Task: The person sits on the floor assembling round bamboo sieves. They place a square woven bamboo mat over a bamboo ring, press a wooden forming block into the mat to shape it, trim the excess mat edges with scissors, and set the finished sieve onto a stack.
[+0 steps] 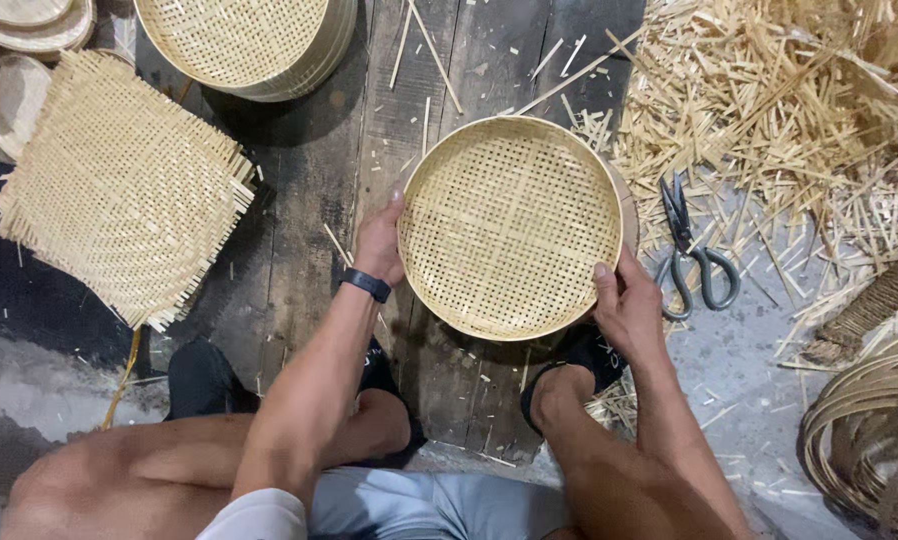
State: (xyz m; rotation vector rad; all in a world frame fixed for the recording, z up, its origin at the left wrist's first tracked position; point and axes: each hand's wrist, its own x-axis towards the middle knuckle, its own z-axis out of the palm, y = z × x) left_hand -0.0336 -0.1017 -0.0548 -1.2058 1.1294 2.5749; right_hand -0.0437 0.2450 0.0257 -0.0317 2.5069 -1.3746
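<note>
A round woven bamboo tray [509, 225] with a raised rim sits in front of me, above dark wooden planks. My left hand [379, 243], with a black band on its wrist, grips the tray's left rim. On the lower right rim, my right hand [626, 305] holds on with the thumb laid inside the edge. The tray's open weave faces up and nothing lies in it.
Black-handled scissors [691, 255] lie right of the tray. A heap of bamboo offcuts [779, 110] fills the upper right. Square woven mats [119, 185] are stacked at left, finished round trays [244, 40] at the top, coiled bamboo strips [869, 430] at lower right.
</note>
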